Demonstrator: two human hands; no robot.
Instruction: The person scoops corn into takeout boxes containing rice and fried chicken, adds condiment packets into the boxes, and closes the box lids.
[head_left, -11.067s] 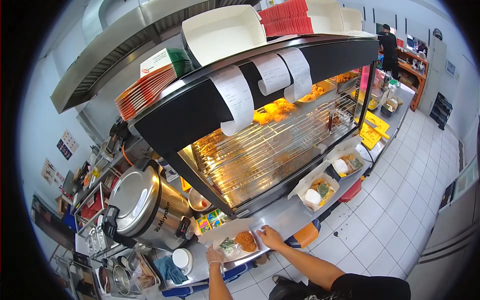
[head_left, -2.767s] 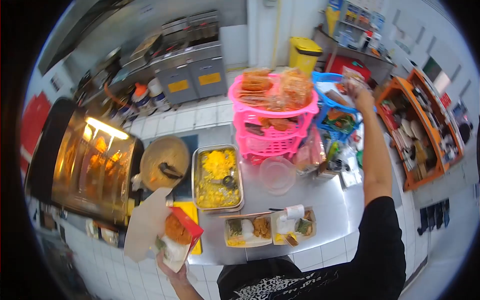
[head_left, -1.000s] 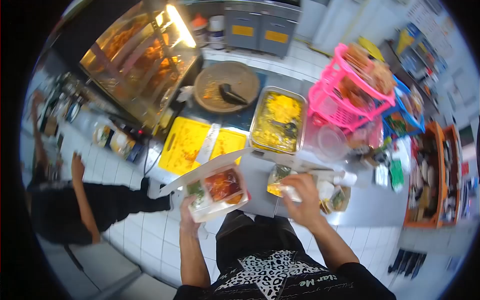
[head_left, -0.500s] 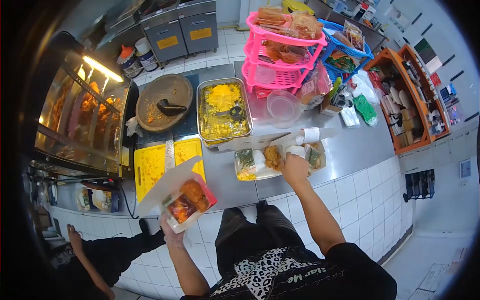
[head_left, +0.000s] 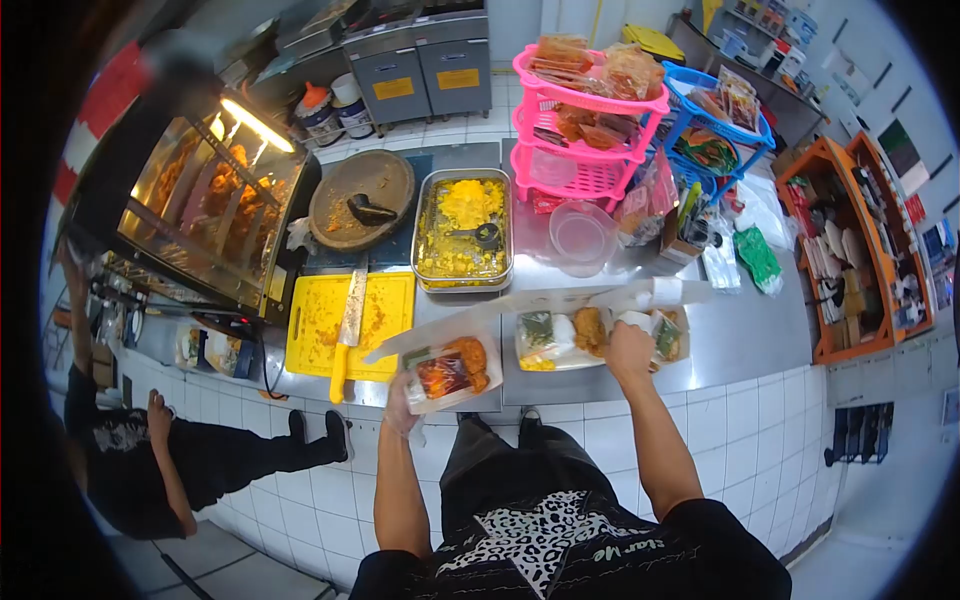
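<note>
My left hand [head_left: 402, 402], in a clear plastic glove, grips an open-lidded cardboard meal box [head_left: 431, 398] by its left side. Fried chicken [head_left: 473, 364] and a sauce packet [head_left: 442, 376] lie inside it. My right hand [head_left: 630, 352] is closed over the open meal boxes on the steel counter. White material shows at its fingertips; whether they pinch it is unclear. Left of that hand, one meal box [head_left: 548, 364] holds fried chicken [head_left: 590, 331], white rice [head_left: 560, 330] and a green packet [head_left: 535, 327]. Another green packet [head_left: 667, 338] lies to its right.
A yellow cutting board [head_left: 310, 330] with a knife [head_left: 352, 318] lies left, beside a stone mortar [head_left: 345, 190]. Behind the boxes stand a tray of yellow food [head_left: 460, 255] and a pink rack [head_left: 580, 175]. A co-worker [head_left: 225, 455] stands left near the heated display case [head_left: 210, 200].
My left hand has brought its meal box rightward and up, over the counter edge beside the other boxes. The view has shifted, showing more of the co-worker. My right hand stays at the boxes.
</note>
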